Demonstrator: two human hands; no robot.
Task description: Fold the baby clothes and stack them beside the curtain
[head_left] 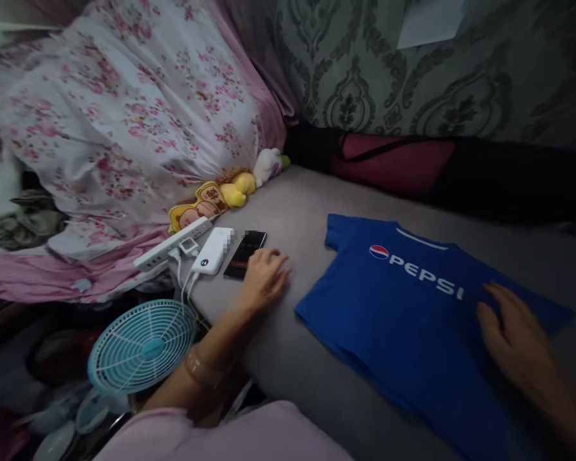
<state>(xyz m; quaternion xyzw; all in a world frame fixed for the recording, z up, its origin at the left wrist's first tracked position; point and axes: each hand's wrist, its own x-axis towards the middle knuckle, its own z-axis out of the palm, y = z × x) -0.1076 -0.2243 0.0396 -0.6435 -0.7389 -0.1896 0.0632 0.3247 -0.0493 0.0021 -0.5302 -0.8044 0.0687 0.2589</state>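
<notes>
A blue T-shirt (365, 320) with PEPSI lettering lies spread on the grey bed sheet (288, 198), its neckline toward the wall. Over the right part of the shirt is my right hand (513, 326), fingers stretched out, holding nothing; whether it touches the cloth I cannot tell. My left hand (265, 275) is beside the dark smartphone (242, 256), fingers loosely bent and apart, with nothing in them. Part of the phone's lower right edge is hidden behind that hand. Next to the phone lies a white power bank (214, 251) with a cable plugged in.
A white power strip (173, 244) with a charger sits at the bed's left edge. Below it stands a blue fan (144, 346). Small plush toys (235, 190) line the floral curtain (139, 109). A long black and dark red bag (398, 160) lies along the wall.
</notes>
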